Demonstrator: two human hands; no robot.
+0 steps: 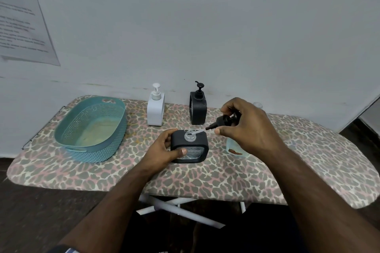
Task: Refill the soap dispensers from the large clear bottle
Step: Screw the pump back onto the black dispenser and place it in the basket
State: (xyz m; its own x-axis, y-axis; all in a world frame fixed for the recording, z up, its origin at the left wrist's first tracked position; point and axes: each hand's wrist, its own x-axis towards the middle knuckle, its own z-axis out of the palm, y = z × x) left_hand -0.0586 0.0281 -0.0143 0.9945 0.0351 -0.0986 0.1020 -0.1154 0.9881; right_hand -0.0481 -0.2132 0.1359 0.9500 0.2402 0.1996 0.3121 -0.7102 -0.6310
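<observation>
Black soap dispenser (189, 147) — gripped by left hand (164, 150); black pump head (223, 121) pinched in right hand (248, 127), tube tip at the open neck.

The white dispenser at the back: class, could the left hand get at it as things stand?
Probably not at once. The left hand grips the open black dispenser and would have to let go. Otherwise the way looks free: bare board lies between it and the white dispenser.

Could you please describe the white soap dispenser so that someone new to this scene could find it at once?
On the leopard-print ironing board, look along the far edge by the wall, just right of the teal basket. The white soap dispenser stands there upright, pump on. It is the only white one; both other dispensers are black.
</observation>
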